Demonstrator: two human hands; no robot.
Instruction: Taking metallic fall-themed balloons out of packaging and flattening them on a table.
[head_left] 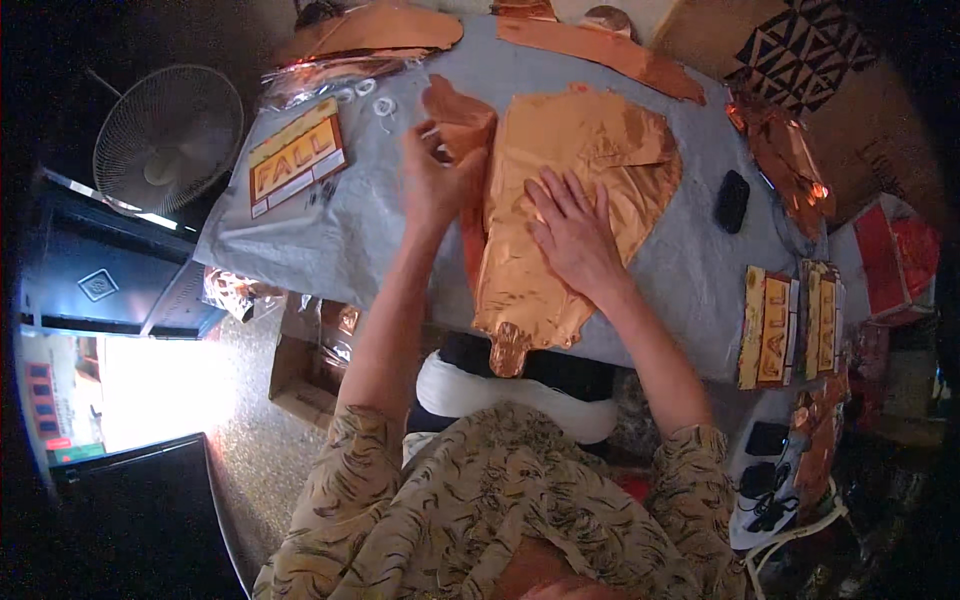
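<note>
As right hand (pixel 582 238) touches foil (pixel 535 280), edge (pixel 680 178) free (bare cloth (pixel 685 275) rightward)

Right hand (pixel 577 228) is lying pretty much flat on a big shiny copper foil piece (pixel 520 270) on the grey-covered bench (pixel 375 225), left hand (pixel 437 180)'s curled by the narrower foil strip (pixel 466 125) alongside, and there's a fan (pixel 165 140) off left.

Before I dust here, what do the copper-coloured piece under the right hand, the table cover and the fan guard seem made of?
Copper-coloured piece: probably metallized plastic film, shiny, given crisp creases and bright reflections. Grey table cover: perhaps thin plastic or cloth, dull, softly wrinkled. Fan guard: likely metal wire, dull grey, from its thin, closely spaced ribs.
</note>
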